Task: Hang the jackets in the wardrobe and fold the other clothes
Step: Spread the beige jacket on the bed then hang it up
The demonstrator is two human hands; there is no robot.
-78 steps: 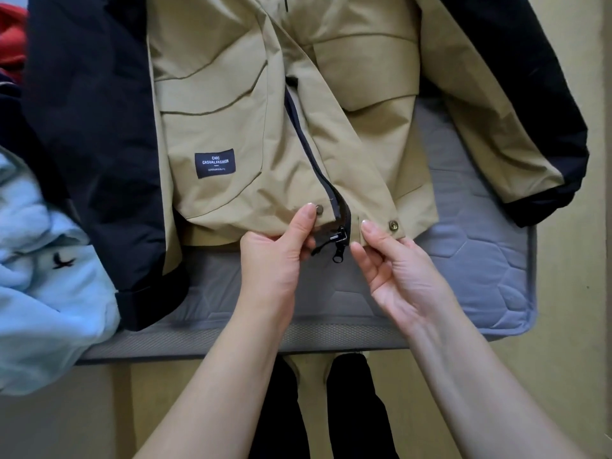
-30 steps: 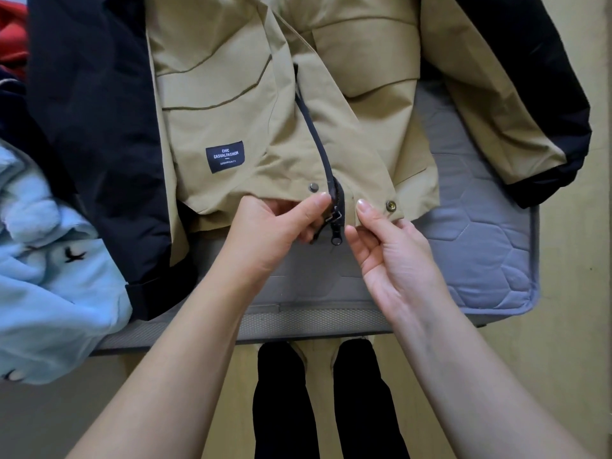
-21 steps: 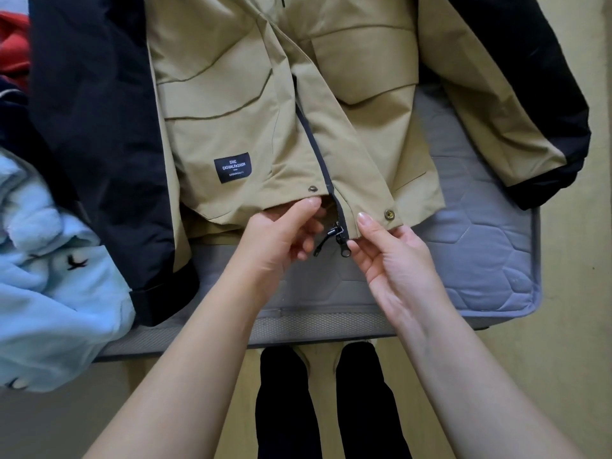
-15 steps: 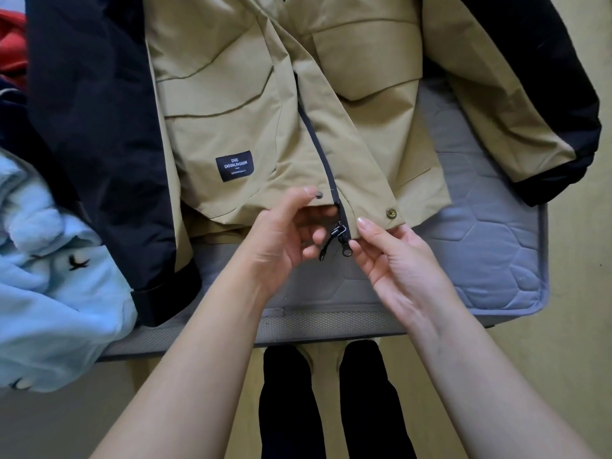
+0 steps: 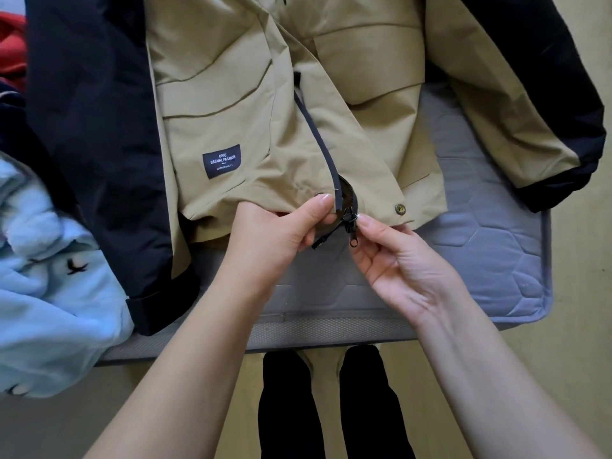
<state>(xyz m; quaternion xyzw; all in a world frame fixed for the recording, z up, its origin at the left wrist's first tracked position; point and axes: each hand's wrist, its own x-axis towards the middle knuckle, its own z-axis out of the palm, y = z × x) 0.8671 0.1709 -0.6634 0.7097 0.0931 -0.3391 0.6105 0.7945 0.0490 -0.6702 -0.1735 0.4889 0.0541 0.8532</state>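
Note:
A tan jacket (image 5: 231,104) with black sleeves lies front-up on a grey quilted mattress (image 5: 490,246), its hem toward me. A dark label sits on its left pocket. My left hand (image 5: 275,236) pinches the left hem edge and the dark zipper tape just beside the black zipper slider (image 5: 350,220). My right hand (image 5: 394,260) pinches the right hem edge at the slider, whose pulls hang between the two hands. A brass snap (image 5: 400,208) shows on the right hem.
A light blue fleece garment (image 5: 49,293) with a bird emblem lies heaped at the left, partly over the mattress edge. Red and dark clothes (image 5: 11,44) lie at the far left top. Beige floor and my black-trousered legs (image 5: 331,409) are below.
Both hands stayed at the bottom of the zipper and closed in on the slider. The zipper base has opened slightly into a small gap above the slider.

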